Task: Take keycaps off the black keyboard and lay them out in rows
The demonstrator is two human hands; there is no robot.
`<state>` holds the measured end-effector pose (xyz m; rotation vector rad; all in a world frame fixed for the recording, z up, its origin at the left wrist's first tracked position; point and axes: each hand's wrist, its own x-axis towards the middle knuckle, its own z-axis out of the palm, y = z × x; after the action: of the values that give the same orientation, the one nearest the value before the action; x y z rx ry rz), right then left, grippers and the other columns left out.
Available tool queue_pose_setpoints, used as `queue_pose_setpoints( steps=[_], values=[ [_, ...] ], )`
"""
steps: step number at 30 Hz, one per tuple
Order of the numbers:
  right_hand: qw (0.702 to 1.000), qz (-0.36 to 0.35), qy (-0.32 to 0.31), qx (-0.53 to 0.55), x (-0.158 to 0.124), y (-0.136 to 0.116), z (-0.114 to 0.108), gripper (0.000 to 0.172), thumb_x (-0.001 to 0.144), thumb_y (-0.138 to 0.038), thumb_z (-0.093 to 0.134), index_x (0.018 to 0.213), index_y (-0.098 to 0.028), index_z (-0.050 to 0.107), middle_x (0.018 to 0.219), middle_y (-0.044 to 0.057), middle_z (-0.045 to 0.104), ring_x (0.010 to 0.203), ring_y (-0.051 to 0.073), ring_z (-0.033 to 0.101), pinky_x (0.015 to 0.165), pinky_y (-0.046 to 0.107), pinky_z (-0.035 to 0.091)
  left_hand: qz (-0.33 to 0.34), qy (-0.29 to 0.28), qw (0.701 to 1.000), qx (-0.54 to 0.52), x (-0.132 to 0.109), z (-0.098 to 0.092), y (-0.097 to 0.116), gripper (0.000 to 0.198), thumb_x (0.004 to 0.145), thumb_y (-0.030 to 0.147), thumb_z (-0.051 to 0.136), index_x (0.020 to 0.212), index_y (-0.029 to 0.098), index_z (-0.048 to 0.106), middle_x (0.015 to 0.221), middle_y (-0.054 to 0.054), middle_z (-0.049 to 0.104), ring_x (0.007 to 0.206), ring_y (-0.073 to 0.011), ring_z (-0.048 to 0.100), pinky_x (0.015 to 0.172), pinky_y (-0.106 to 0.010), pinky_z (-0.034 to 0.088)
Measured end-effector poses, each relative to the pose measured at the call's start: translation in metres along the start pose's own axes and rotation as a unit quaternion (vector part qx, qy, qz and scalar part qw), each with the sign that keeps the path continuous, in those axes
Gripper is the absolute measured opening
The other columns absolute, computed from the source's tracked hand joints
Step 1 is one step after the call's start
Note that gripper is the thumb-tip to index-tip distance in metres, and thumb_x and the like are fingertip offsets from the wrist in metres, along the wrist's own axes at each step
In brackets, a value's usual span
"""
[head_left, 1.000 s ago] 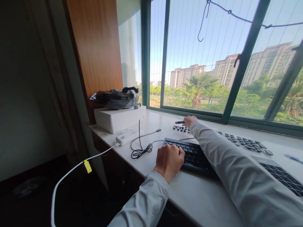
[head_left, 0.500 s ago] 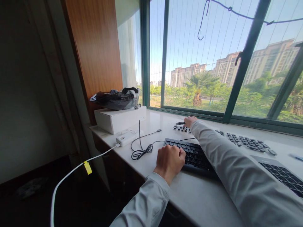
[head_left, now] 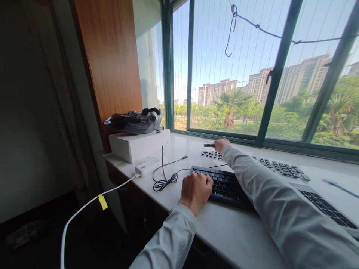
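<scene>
Left hand (head_left: 195, 188) fisted on black keyboard (head_left: 221, 183) edge; right hand (head_left: 221, 144) outstretched, grip apparently closed around dark pen (head_left: 209, 145).

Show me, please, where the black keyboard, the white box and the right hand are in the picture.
black keyboard (head_left: 221, 181): head view, on its keys beside the left fist.
white box (head_left: 140, 144): head view, on its front side.
right hand (head_left: 221, 144): head view, on the back of the hand.

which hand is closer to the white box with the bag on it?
Left. The left hand rests fisted on the black keyboard, right of the white box. The right hand is farther right, holding a dark tool.
</scene>
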<state>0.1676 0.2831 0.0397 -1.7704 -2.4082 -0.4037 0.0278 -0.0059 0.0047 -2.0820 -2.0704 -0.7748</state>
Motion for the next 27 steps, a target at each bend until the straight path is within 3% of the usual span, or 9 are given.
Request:
queue_pose_setpoints(
  steps=[9, 16, 20, 22, 24, 25, 27],
  values=[
    [0.998, 0.006, 0.046, 0.049, -0.067, -0.02, -0.045, 0.03, 0.09, -0.034, 0.05, 0.107, -0.02, 0.071, 0.104, 0.016, 0.069, 0.094, 0.027, 0.064, 0.078, 0.035, 0.044, 0.004, 0.018, 1.0, 0.025, 0.002, 0.003, -0.002, 0.051, 0.093, 0.04, 0.031, 0.086, 0.018, 0.077, 0.087, -0.013, 0.072, 0.083, -0.0245, 0.068, 0.074, -0.033, 0.047],
    [0.978, 0.002, 0.112, 0.178, -0.138, -0.064, -0.055, 0.029, 0.089, -0.038, 0.048, 0.105, -0.027, 0.069, 0.1, 0.009, 0.07, 0.092, 0.023, 0.063, 0.073, 0.03, 0.042, -0.024, 0.044, 0.998, 0.039, 0.003, 0.001, -0.005, 0.054, 0.094, 0.043, 0.028, 0.089, 0.019, 0.076, 0.089, -0.014, 0.072, 0.085, -0.0254, 0.068, 0.076, -0.034, 0.047],
    [0.951, 0.024, 0.138, 0.277, -0.159, -0.081, -0.059, 0.023, 0.087, -0.04, 0.053, 0.094, -0.027, 0.07, 0.091, 0.007, 0.069, 0.088, 0.022, 0.061, 0.071, 0.028, 0.04, -0.04, 0.053, 0.997, 0.042, 0.002, -0.001, -0.006, 0.052, 0.093, 0.042, 0.03, 0.09, 0.019, 0.076, 0.091, -0.015, 0.072, 0.087, -0.0264, 0.067, 0.077, -0.035, 0.048],
    [0.916, 0.035, 0.159, 0.367, -0.163, -0.088, -0.058, 0.017, 0.081, -0.04, 0.061, 0.083, -0.025, 0.069, 0.081, 0.006, 0.067, 0.082, 0.021, 0.06, 0.067, 0.027, 0.038, -0.05, 0.055, 0.996, 0.039, 0.001, -0.002, -0.007, 0.052, 0.093, 0.042, 0.03, 0.09, 0.019, 0.076, 0.092, -0.015, 0.072, 0.088, -0.0268, 0.067, 0.077, -0.035, 0.048],
    [0.848, 0.047, 0.186, 0.494, -0.164, -0.095, -0.053, 0.015, 0.075, -0.038, 0.068, 0.073, -0.023, 0.064, 0.068, 0.003, 0.06, 0.07, 0.017, 0.055, 0.062, 0.025, 0.036, -0.065, 0.061, 0.995, 0.033, 0.001, -0.003, -0.008, 0.053, 0.094, 0.042, 0.028, 0.09, 0.018, 0.076, 0.092, -0.015, 0.072, 0.088, -0.0275, 0.067, 0.076, -0.036, 0.048],
    [0.799, 0.056, 0.188, 0.569, -0.164, -0.099, -0.049, 0.017, 0.074, -0.038, 0.069, 0.071, -0.022, 0.062, 0.061, 0.0, 0.055, 0.063, 0.015, 0.051, 0.058, 0.024, 0.034, -0.075, 0.065, 0.995, 0.029, 0.0, -0.003, -0.009, 0.054, 0.094, 0.041, 0.028, 0.09, 0.018, 0.076, 0.092, -0.015, 0.072, 0.088, -0.0277, 0.067, 0.076, -0.036, 0.048],
    [0.67, 0.073, 0.145, 0.725, -0.165, -0.108, -0.041, 0.019, 0.074, -0.039, 0.065, 0.078, -0.021, 0.06, 0.05, -0.006, 0.04, 0.049, 0.01, 0.039, 0.049, 0.022, 0.029, -0.096, 0.071, 0.993, 0.024, 0.0, -0.002, -0.01, 0.052, 0.094, 0.04, 0.029, 0.091, 0.016, 0.075, 0.092, -0.016, 0.072, 0.088, -0.0278, 0.067, 0.077, -0.036, 0.048]
  ],
)
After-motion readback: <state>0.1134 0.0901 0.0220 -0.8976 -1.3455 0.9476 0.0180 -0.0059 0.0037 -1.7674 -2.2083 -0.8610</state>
